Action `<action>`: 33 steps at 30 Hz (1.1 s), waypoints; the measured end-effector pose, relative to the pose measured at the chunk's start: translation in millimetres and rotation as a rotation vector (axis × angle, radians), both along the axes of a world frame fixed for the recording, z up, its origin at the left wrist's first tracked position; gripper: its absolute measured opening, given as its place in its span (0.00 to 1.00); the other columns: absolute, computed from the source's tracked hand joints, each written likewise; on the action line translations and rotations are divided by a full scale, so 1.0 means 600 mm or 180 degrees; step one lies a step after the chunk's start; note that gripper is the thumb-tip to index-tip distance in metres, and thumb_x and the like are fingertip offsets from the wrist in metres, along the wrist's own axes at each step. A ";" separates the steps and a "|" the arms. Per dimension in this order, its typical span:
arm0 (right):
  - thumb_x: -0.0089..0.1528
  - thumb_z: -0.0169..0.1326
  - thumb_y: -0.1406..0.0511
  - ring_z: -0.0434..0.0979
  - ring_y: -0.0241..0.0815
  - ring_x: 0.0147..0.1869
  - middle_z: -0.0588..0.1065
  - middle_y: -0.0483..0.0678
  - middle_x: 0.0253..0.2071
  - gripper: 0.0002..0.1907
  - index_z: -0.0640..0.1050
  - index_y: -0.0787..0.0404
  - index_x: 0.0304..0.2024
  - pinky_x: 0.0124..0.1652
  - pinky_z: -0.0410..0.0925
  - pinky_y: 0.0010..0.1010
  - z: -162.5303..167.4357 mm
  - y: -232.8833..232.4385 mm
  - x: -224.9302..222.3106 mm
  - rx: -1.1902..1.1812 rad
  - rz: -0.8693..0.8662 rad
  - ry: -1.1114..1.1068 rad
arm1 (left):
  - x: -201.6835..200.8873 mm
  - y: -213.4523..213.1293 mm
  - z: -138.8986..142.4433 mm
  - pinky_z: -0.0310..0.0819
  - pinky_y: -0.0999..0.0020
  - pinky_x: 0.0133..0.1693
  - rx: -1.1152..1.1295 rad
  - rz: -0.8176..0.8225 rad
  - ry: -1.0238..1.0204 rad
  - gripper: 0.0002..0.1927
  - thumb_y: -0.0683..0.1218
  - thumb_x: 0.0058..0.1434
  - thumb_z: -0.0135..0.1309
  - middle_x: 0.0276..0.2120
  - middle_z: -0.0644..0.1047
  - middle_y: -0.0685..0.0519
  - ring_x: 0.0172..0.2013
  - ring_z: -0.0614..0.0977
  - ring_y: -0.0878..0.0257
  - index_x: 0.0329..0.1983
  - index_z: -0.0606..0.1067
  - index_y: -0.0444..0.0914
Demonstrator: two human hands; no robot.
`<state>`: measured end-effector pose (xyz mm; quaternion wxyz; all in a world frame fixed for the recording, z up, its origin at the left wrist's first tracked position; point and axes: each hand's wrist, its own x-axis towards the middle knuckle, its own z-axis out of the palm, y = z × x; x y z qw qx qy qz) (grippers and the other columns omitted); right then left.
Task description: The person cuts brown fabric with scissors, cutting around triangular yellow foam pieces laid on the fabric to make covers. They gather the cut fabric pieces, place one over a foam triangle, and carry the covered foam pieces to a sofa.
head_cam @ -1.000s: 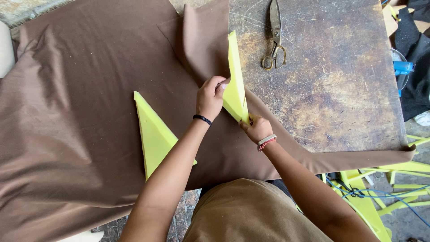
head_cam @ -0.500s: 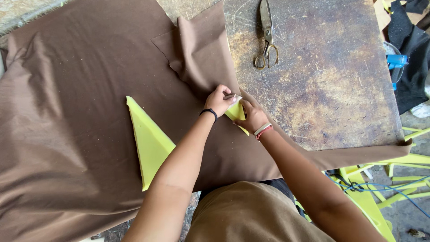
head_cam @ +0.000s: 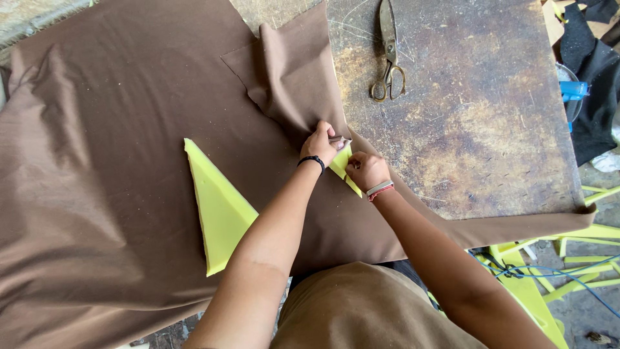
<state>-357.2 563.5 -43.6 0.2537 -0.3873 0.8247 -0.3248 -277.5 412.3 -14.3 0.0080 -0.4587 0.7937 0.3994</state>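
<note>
Brown cloth (head_cam: 97,194) covers the left of the worn surface (head_cam: 491,129); a yellow foam wedge (head_cam: 219,207) lies on it, apart from the hands. At centre, the left hand (head_cam: 321,143) and right hand (head_cam: 365,170) pinch a smaller yellow foam piece (head_cam: 342,165), mostly hidden under a folded cloth flap (head_cam: 290,71). Scissors (head_cam: 388,55) lie beyond, untouched. Compared with a second ago, the foam piece no longer stands upright; it is now pressed low.
</note>
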 end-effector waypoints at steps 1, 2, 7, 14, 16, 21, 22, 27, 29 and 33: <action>0.55 0.63 0.61 0.84 0.46 0.38 0.81 0.51 0.35 0.13 0.81 0.57 0.41 0.43 0.76 0.36 0.004 -0.001 -0.004 -0.0097 -0.0011 -0.0142 | 0.000 0.001 0.001 0.73 0.55 0.48 0.0031 0.0007 -0.0013 0.21 0.51 0.58 0.65 0.43 0.81 0.46 0.46 0.81 0.48 0.45 0.66 0.41; 0.54 0.63 0.61 0.84 0.46 0.38 0.81 0.51 0.36 0.15 0.80 0.57 0.42 0.42 0.76 0.36 0.008 -0.003 -0.008 -0.0194 -0.0026 -0.0269 | 0.000 0.001 0.001 0.73 0.55 0.48 0.0018 -0.0005 -0.0044 0.21 0.51 0.58 0.64 0.43 0.81 0.46 0.47 0.81 0.48 0.45 0.66 0.41; 0.56 0.61 0.61 0.81 0.55 0.37 0.78 0.52 0.39 0.13 0.77 0.60 0.40 0.40 0.74 0.44 0.026 -0.020 -0.014 -0.0086 0.0198 0.0266 | -0.002 0.002 0.000 0.73 0.54 0.48 0.0031 -0.0046 -0.0117 0.21 0.51 0.60 0.63 0.43 0.81 0.45 0.47 0.81 0.47 0.46 0.64 0.41; 0.59 0.58 0.64 0.80 0.59 0.42 0.76 0.56 0.41 0.06 0.79 0.60 0.33 0.45 0.73 0.48 0.028 -0.033 0.005 0.0220 0.0074 0.0626 | -0.008 0.014 -0.008 0.73 0.51 0.47 -0.0188 -0.0065 -0.0325 0.20 0.51 0.61 0.61 0.44 0.80 0.43 0.46 0.81 0.43 0.47 0.63 0.42; 0.58 0.57 0.65 0.80 0.59 0.43 0.77 0.56 0.42 0.05 0.80 0.60 0.34 0.46 0.73 0.47 0.028 -0.037 0.001 0.0387 0.0223 0.0581 | -0.013 0.014 -0.009 0.73 0.51 0.46 -0.0234 -0.0035 -0.0373 0.21 0.52 0.61 0.61 0.44 0.79 0.42 0.46 0.81 0.42 0.47 0.63 0.42; 0.57 0.58 0.64 0.81 0.57 0.46 0.79 0.57 0.42 0.07 0.81 0.58 0.37 0.49 0.73 0.46 0.032 -0.055 -0.006 0.0957 0.0537 0.0436 | -0.019 0.011 -0.011 0.73 0.50 0.47 -0.0259 -0.0049 -0.0443 0.21 0.51 0.60 0.61 0.44 0.80 0.43 0.46 0.81 0.42 0.47 0.63 0.43; 0.59 0.57 0.63 0.82 0.57 0.47 0.80 0.57 0.42 0.07 0.81 0.58 0.38 0.50 0.74 0.45 0.034 -0.054 -0.003 0.1185 0.0622 0.0360 | -0.018 0.012 -0.010 0.73 0.50 0.47 -0.0236 -0.0066 -0.0430 0.21 0.51 0.61 0.61 0.44 0.79 0.43 0.46 0.81 0.42 0.47 0.63 0.43; 0.60 0.56 0.62 0.81 0.58 0.46 0.78 0.57 0.42 0.08 0.81 0.57 0.39 0.49 0.73 0.45 0.028 -0.007 0.018 0.1208 0.0840 0.0276 | -0.014 0.016 -0.018 0.74 0.52 0.47 -0.0189 0.0003 -0.0376 0.19 0.48 0.60 0.60 0.45 0.80 0.44 0.47 0.82 0.45 0.46 0.63 0.42; 0.62 0.55 0.62 0.80 0.58 0.45 0.77 0.56 0.43 0.08 0.80 0.57 0.41 0.47 0.73 0.46 0.029 0.017 0.024 0.0932 0.0862 0.0393 | -0.012 0.017 -0.019 0.74 0.53 0.47 -0.0129 0.0023 -0.0240 0.18 0.48 0.60 0.60 0.45 0.81 0.45 0.47 0.82 0.47 0.46 0.63 0.42; 0.57 0.59 0.61 0.78 0.60 0.43 0.73 0.57 0.44 0.15 0.79 0.56 0.45 0.44 0.72 0.48 0.036 0.047 0.040 0.0503 0.0814 0.0125 | -0.010 0.023 -0.017 0.74 0.54 0.47 -0.0053 -0.0012 -0.0148 0.18 0.48 0.61 0.59 0.45 0.81 0.47 0.47 0.82 0.48 0.46 0.63 0.41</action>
